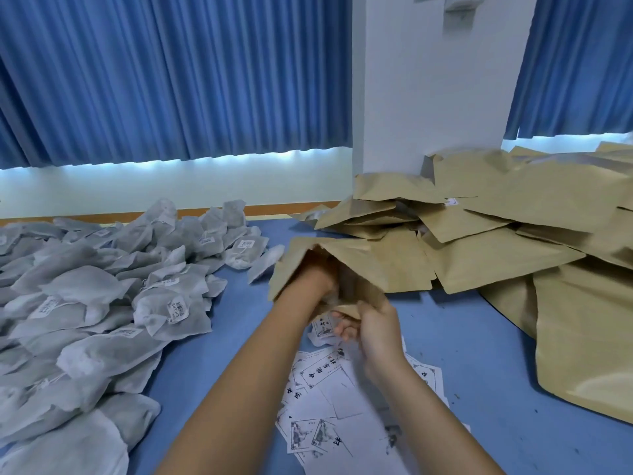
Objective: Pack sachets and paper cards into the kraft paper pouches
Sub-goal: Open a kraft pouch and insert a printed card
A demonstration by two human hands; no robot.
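Note:
A kraft paper pouch [373, 265] is held above the blue table, its mouth facing me. My left hand [317, 274] is pushed inside the pouch up to the wrist, so its fingers are hidden. My right hand [368, 325] pinches the lower lip of the pouch mouth and keeps it open. Under my hands lie several white printed paper cards [329, 402]. A big heap of grey-white sachets [102, 303] with small labels covers the table's left side.
Many more kraft pouches [513, 234] are piled at the right and back right, against a white pillar [428, 97]. Blue curtains hang behind the table. Bare blue table [212, 365] shows between the sachets and the cards.

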